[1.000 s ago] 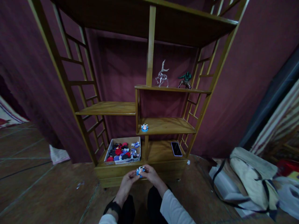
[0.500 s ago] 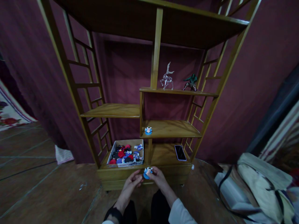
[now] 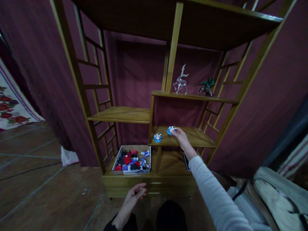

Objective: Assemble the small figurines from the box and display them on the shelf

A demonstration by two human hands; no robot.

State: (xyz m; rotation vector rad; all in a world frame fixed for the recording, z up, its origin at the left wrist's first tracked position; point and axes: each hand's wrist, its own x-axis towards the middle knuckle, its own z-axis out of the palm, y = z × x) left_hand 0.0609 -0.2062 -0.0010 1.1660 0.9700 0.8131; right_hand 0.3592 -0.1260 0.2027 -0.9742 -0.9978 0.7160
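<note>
My right hand reaches over the lower right shelf and pinches a small cartoon figurine with a blue base, at or just above the board. A similar figurine stands by itself to the left, near the shelf's front left corner. In front of the cabinet's drawers, my left hand hangs low with loosely bent fingers, apart from everything and holding nothing. Several red, black and blue-white figurines fill a shallow cardboard box on the bottom board.
A clear deer figure and a dark green figure stand on the shelf above. My right forearm partly covers a phone on the bottom board. Bags lie on the floor at the right.
My right hand has carried its figurine up and forward from beside my left hand to the lower right shelf. My left hand stays low, slightly farther down. The view has shifted a little.
</note>
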